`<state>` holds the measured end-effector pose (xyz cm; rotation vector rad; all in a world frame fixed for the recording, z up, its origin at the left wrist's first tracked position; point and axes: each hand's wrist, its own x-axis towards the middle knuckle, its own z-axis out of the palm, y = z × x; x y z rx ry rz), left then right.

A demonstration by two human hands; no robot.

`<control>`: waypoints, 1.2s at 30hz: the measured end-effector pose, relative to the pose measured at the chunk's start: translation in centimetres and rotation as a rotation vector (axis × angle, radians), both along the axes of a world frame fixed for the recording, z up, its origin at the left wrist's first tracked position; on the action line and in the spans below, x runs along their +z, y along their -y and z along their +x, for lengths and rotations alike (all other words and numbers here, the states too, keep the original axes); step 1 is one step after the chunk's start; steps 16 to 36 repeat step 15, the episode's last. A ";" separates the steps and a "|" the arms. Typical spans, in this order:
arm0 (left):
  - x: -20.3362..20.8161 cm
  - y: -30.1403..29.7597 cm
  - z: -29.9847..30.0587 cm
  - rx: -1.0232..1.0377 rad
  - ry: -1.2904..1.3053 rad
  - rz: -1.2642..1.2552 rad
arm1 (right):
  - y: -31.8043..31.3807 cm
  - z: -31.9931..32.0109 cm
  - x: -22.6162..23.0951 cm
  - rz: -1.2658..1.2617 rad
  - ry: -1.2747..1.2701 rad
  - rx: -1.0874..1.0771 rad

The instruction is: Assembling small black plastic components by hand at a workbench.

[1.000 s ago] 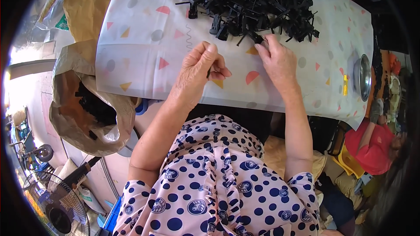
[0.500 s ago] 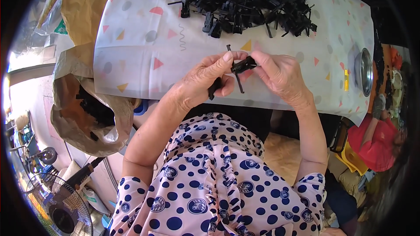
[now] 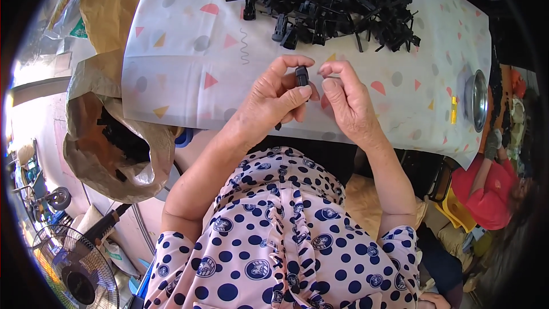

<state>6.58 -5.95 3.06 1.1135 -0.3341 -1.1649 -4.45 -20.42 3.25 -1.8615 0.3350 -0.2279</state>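
Observation:
My left hand [image 3: 274,92] is closed around a small black plastic part [image 3: 302,74], which stands up between the thumb and fingers. A bit of black [image 3: 278,126] also shows below the curled fingers of that hand. Just to the right, my right hand [image 3: 350,100] is apart from the part, its fingers bent and its thumb close to the index finger. Whatever may be between those fingertips is too small to make out. Beyond both hands, a heap of black plastic parts [image 3: 326,8] with thin arms lies on the patterned tablecloth [image 3: 183,80].
At the table's right end are a metal bowl [image 3: 479,100] and a small yellow object [image 3: 454,110]. An open sack [image 3: 77,160] with black pieces inside stands at the left, above a fan [image 3: 80,283]. A person in red [image 3: 486,194] is at the far right.
My right hand has come away from the black part and its fingers have curled. The left hand has turned the part more upright. The view has shifted slightly.

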 end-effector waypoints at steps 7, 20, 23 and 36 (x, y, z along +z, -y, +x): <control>-1.1 0.1 -0.2 0.084 0.421 0.005 | -1.6 1.0 0.3 0.107 -0.058 0.042; -0.7 0.5 -0.1 0.097 0.826 0.191 | -1.7 1.3 0.0 0.050 -0.076 0.005; -0.7 0.5 -0.1 0.097 0.826 0.191 | -1.7 1.3 0.0 0.050 -0.076 0.005; -0.7 0.5 -0.1 0.097 0.826 0.191 | -1.7 1.3 0.0 0.050 -0.076 0.005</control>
